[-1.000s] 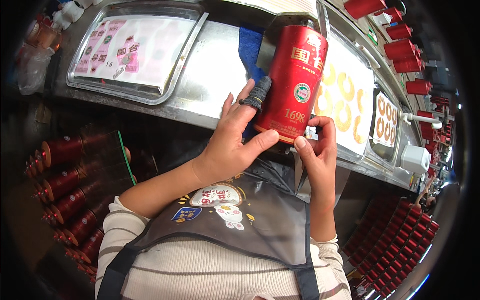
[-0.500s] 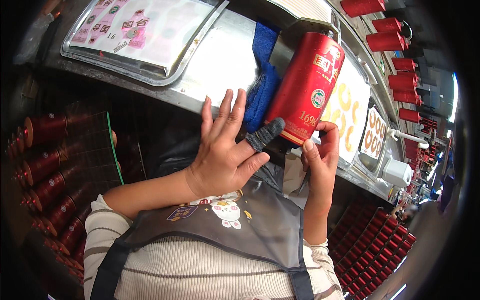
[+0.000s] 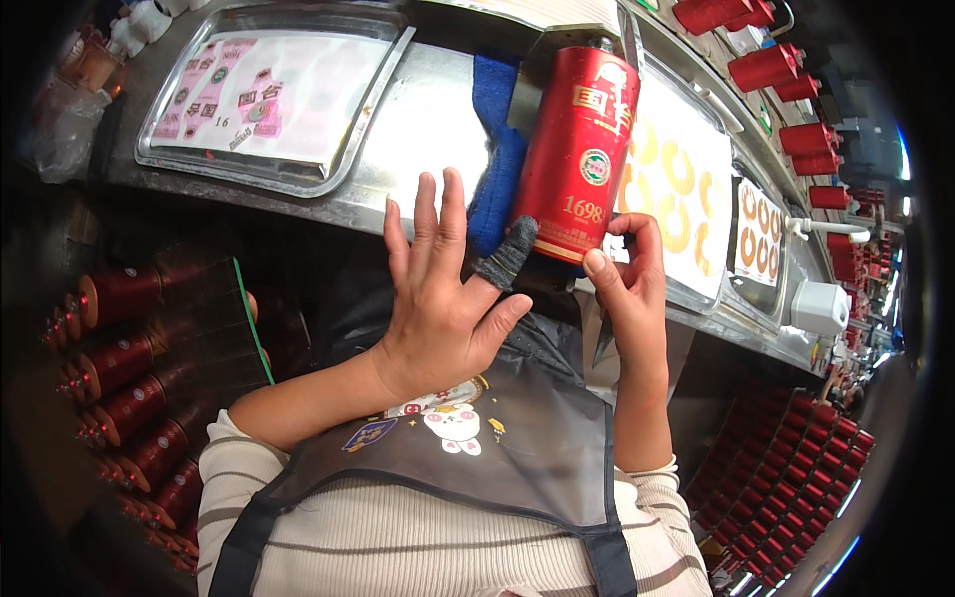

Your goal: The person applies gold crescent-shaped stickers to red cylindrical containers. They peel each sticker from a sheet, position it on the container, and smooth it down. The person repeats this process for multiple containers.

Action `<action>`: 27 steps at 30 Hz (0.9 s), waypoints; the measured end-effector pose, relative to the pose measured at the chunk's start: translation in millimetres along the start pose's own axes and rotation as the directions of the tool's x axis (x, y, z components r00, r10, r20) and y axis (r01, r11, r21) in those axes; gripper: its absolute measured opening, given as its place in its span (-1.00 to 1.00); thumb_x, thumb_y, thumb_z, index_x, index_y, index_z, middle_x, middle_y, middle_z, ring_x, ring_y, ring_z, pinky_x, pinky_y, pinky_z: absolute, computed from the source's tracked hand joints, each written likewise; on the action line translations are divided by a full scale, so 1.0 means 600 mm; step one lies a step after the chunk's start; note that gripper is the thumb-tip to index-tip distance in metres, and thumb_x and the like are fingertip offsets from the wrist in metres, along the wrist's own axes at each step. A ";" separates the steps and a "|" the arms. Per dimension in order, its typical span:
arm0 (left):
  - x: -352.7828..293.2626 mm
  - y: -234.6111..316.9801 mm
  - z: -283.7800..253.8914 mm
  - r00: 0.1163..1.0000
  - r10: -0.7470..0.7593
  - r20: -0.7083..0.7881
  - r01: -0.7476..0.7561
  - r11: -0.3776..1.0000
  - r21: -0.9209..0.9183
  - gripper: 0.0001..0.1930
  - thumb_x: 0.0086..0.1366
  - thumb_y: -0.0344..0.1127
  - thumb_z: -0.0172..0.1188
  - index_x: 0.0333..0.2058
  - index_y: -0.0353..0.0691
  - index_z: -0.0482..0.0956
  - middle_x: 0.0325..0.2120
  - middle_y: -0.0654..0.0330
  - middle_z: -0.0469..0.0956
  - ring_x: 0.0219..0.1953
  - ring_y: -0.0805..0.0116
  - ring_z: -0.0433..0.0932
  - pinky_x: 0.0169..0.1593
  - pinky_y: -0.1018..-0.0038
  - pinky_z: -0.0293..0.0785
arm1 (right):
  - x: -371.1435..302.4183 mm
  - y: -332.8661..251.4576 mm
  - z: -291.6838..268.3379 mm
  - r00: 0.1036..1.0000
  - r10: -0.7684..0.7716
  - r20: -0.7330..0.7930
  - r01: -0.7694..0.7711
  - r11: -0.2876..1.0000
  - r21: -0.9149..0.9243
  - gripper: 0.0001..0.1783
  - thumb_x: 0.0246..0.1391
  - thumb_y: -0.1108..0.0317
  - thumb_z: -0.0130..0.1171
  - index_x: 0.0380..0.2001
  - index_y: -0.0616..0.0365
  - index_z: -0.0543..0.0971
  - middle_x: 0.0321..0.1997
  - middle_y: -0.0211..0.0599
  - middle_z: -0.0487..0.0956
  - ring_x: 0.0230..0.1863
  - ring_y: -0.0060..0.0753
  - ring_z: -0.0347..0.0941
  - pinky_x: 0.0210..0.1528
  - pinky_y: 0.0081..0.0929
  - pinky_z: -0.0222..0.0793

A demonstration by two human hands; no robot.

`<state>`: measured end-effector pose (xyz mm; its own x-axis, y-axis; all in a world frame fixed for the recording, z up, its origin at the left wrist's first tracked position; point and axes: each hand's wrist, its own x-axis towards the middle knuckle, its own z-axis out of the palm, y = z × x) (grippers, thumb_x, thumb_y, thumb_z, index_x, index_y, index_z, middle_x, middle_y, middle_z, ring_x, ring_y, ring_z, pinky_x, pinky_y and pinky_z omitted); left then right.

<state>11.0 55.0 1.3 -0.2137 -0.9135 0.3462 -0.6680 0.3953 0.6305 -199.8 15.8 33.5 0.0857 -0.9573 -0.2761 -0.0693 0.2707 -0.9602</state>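
A red bottle (image 3: 569, 149) with gold print and a small round label lies on its side on the metal bench, its base toward me. My right hand (image 3: 637, 289) grips the base's right corner, thumb against the front and fingers behind. Fingers spread, my left hand (image 3: 433, 289) hovers left of the base. Its index finger wears a dark grey finger sleeve (image 3: 509, 254), whose tip touches the bottle's lower left edge. Under and beside the bottle lies a blue cloth (image 3: 494, 189).
A metal tray (image 3: 348, 164) with pink and gold decal sheets stands at the left. Sheets with gold ring shapes (image 3: 676, 194) lie on the right, near a white plastic jug (image 3: 819, 306). Red bottles (image 3: 124, 296) are racked at lower left, with more (image 3: 796, 478) at lower right.
The view has shifted, and the bottle now appears a little farther left and more upright in the picture. Both hands keep nearly the same pose on it.
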 end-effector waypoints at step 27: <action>0.037 -0.028 0.017 0.993 0.074 -0.090 -0.086 0.988 -0.132 -0.52 -0.01 -0.36 0.52 -0.08 -0.38 0.65 0.23 -0.29 0.37 0.29 -0.12 0.38 0.34 -0.17 0.10 | -0.006 0.000 -0.046 0.977 -0.204 0.055 0.202 0.832 -0.517 -0.87 -0.05 0.42 0.28 -0.39 0.15 0.55 -0.45 -0.30 0.31 -0.50 -0.45 0.24 -0.43 -0.44 0.18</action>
<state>10.1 27.0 -8.4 -0.1975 -0.8693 0.4531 -0.5471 0.4812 0.6849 -227.6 16.6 35.8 0.1523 -0.9854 -0.0765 -0.5542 -0.0211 -0.8321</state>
